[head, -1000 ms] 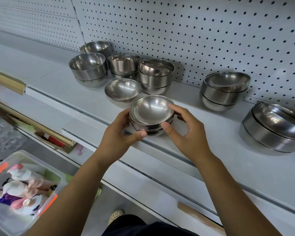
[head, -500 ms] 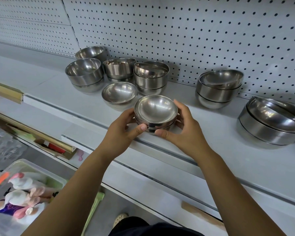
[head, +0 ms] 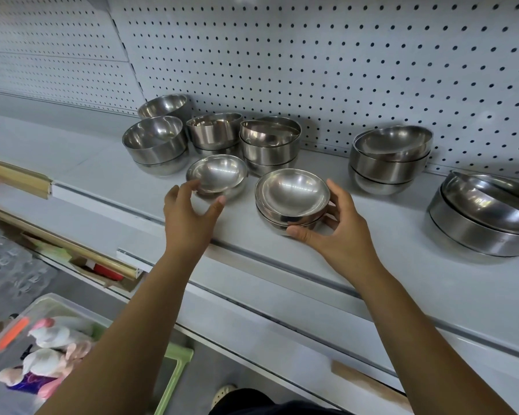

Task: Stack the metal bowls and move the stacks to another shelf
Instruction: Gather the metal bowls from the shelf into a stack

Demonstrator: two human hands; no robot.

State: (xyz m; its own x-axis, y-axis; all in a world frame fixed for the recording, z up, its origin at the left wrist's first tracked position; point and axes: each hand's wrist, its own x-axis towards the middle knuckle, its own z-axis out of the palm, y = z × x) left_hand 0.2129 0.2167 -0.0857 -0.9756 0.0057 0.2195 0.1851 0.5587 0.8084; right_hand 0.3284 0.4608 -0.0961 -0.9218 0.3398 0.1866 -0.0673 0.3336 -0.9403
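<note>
Bowl stack [head: 292, 199] held in grip of right hand [head: 339, 235]; left hand [head: 189, 217] (grip wide) perhaps touches single bowl [head: 217, 174].

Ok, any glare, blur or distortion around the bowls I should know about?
Head view: glare streaks inside the single bowl and the small stack held by the right hand; wide-angle lens stretches the large bowls at far right; plastic bin lower left is blurred; left hand sharp.
</note>
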